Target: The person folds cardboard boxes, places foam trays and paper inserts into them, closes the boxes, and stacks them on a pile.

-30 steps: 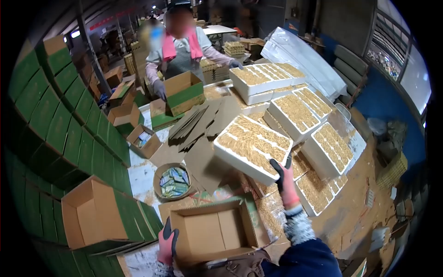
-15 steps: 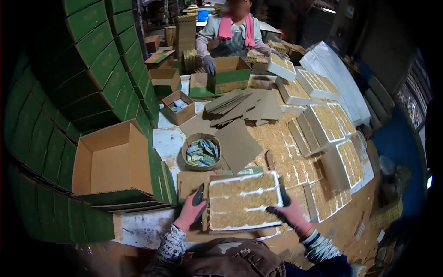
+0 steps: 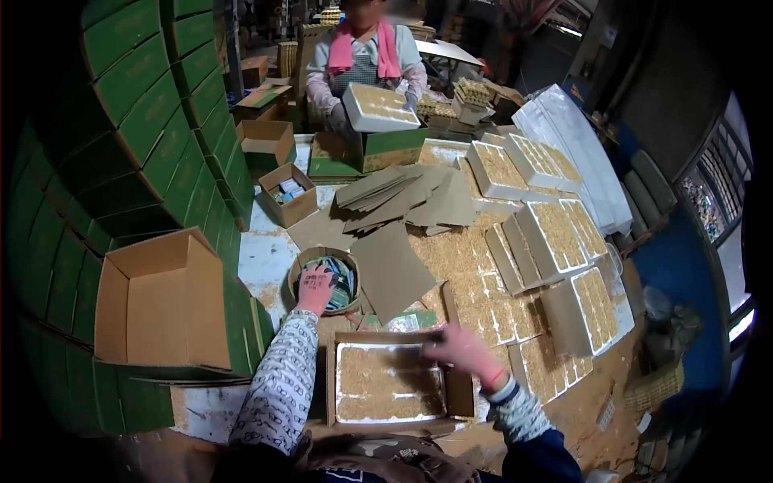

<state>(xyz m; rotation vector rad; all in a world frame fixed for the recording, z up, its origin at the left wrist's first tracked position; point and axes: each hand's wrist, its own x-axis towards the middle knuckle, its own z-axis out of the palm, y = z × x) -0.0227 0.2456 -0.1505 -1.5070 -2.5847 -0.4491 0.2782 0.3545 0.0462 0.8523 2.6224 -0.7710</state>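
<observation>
My left hand (image 3: 314, 288), in a pink and dark glove, reaches into a round container (image 3: 299, 259) of green and blue packets (image 3: 343, 282); its fingertips are hidden among them. Below it, a white block with a tan, crumbly top (image 3: 388, 383) lies inside an open cardboard box (image 3: 460, 394). Over the box's upper right part is my right hand (image 3: 463, 352), blurred by motion, its grip unclear. Flat grey-brown cardboard sheets (image 3: 392, 270) lie just beyond the round container.
Green boxes (image 3: 145, 121) are stacked high at the left, beside an empty open box (image 3: 165, 310). More white blocks (image 3: 555, 233) stand at the right. Across the table (image 3: 262, 258), a person (image 3: 366, 60) holds another block (image 3: 380, 109) over a green box (image 3: 394, 150).
The block that was between my hands is now inside the box. My left hand has moved up to the packets, my right hand off the block. The other person has lifted a block.
</observation>
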